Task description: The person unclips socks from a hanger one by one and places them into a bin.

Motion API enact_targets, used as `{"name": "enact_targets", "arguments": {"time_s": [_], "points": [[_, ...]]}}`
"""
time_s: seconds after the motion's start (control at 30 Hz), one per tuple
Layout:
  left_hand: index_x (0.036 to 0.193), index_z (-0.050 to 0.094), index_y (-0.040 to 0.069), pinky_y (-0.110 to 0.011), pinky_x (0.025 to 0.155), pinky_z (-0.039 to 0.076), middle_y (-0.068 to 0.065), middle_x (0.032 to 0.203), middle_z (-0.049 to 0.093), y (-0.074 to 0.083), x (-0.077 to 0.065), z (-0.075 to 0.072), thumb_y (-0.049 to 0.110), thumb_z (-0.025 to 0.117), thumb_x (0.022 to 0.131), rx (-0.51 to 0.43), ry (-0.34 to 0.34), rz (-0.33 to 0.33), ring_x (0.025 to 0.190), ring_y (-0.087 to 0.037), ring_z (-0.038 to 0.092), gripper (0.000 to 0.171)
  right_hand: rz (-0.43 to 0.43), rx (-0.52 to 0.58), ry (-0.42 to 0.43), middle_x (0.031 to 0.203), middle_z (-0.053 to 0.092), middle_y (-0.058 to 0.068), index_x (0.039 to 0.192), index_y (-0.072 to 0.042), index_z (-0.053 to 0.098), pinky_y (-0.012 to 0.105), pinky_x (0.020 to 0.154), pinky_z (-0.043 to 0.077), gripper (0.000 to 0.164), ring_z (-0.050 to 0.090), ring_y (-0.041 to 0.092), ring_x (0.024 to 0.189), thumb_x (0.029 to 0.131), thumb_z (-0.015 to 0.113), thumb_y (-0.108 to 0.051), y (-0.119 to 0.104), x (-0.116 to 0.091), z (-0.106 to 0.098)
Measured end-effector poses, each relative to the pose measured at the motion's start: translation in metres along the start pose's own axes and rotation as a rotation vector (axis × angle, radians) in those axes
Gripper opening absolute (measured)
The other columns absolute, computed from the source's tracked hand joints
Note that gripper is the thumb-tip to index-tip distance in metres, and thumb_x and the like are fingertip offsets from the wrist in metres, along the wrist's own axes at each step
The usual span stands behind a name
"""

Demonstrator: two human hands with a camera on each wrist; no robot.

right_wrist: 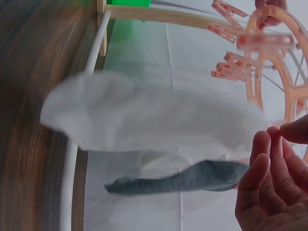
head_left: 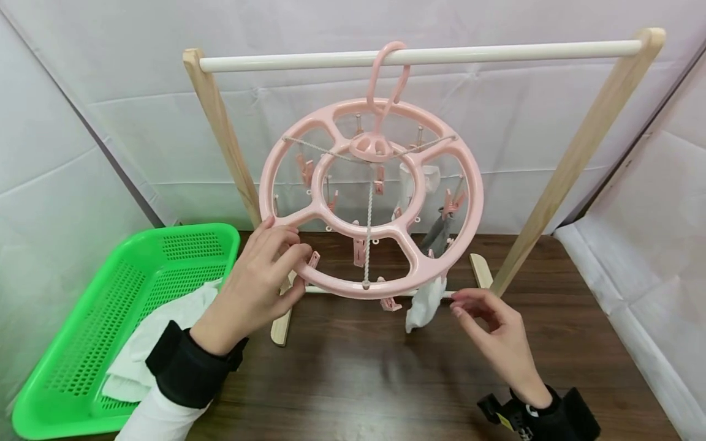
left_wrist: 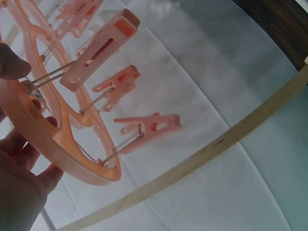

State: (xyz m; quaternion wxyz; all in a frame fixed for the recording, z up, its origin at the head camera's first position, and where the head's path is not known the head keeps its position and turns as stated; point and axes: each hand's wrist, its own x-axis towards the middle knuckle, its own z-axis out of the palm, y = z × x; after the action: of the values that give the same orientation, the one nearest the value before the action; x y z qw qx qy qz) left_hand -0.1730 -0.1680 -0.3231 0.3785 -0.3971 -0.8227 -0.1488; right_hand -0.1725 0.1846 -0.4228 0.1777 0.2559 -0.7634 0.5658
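A round pink clip hanger (head_left: 471,184) hangs by its hook from a white rail. My left hand (head_left: 259,278) grips the near left of its rim, thumb on one side and fingers on the other. Beside that hand dangle pink clothespins (left_wrist: 101,50). From the hanger's right side hang a white sock (head_left: 426,303) and a grey sock (head_left: 437,236); another white piece (head_left: 407,184) hangs behind. My right hand (head_left: 496,334) is just right of the near white sock, fingers loosely bent, with nothing visible between them. In the right wrist view the white sock (right_wrist: 144,113) is blurred.
A green basket (head_left: 72,294) stands at the left with white cloth (head_left: 160,337) in it. Wooden legs (head_left: 579,153) carry the white rail (head_left: 513,52) above the dark table (head_left: 358,380). A lower white bar (right_wrist: 70,187) runs behind the socks. White sheets surround everything.
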Motion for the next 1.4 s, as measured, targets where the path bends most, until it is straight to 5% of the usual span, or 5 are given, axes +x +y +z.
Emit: {"name": "enact_targets", "arguments": {"time_s": [0.27, 0.57, 0.7, 0.93, 1.4], "points": [[0.096, 0.058, 0.0, -0.059, 0.105, 0.029, -0.015, 0.098, 0.053, -0.018, 0.003, -0.005, -0.008, 0.069, 0.068, -0.052, -0.011, 0.031, 0.098, -0.039, 0.053, 0.031, -0.021, -0.01, -0.095, 0.106, 0.063, 0.009, 0.114, 0.001, 0.062, 0.018, 0.075, 0.049, 0.031, 0.061, 0.014, 0.092, 0.086, 0.064, 0.013, -0.003, 0.012, -0.01], [0.093, 0.057, 0.002, -0.058, 0.107, 0.026, -0.013, 0.097, 0.053, -0.035, 0.007, -0.006, -0.007, 0.062, 0.069, -0.109, -0.066, 0.045, 0.101, -0.036, 0.051, 0.026, 0.029, 0.171, -0.303, 0.134, 0.052, 0.009, 0.138, 0.002, 0.047, 0.024, 0.094, 0.043, 0.048, 0.051, 0.018, 0.117, 0.092, 0.057, 0.009, -0.011, 0.045, -0.012], [0.094, 0.056, 0.0, -0.057, 0.109, 0.024, -0.015, 0.1, 0.056, -0.042, 0.008, -0.007, -0.008, 0.059, 0.069, -0.118, -0.088, 0.049, 0.108, -0.036, 0.051, 0.027, 0.104, 0.277, -0.383, 0.12, 0.061, 0.013, 0.137, 0.0, 0.049, 0.027, 0.084, 0.05, 0.045, 0.062, 0.021, 0.103, 0.094, 0.058, 0.004, -0.017, 0.057, -0.005], [0.097, 0.057, -0.001, -0.058, 0.11, 0.021, -0.014, 0.1, 0.058, -0.045, 0.006, -0.008, -0.006, 0.057, 0.071, -0.108, -0.1, 0.039, 0.113, -0.036, 0.051, 0.027, 0.03, 0.24, -0.361, 0.097, 0.067, 0.012, 0.112, -0.003, 0.062, 0.026, 0.073, 0.052, 0.025, 0.066, 0.021, 0.09, 0.088, 0.065, 0.007, -0.031, 0.054, 0.008], [0.111, 0.06, -0.005, -0.058, 0.11, 0.019, -0.021, 0.113, 0.058, -0.029, 0.013, -0.018, -0.011, 0.064, 0.068, -0.025, -0.091, 0.01, 0.114, -0.04, 0.051, 0.043, -0.167, 0.054, -0.235, 0.095, 0.062, -0.001, 0.103, -0.009, 0.064, 0.025, 0.078, 0.048, 0.035, 0.059, 0.018, 0.088, 0.076, 0.075, 0.011, -0.069, 0.036, 0.019]]}}
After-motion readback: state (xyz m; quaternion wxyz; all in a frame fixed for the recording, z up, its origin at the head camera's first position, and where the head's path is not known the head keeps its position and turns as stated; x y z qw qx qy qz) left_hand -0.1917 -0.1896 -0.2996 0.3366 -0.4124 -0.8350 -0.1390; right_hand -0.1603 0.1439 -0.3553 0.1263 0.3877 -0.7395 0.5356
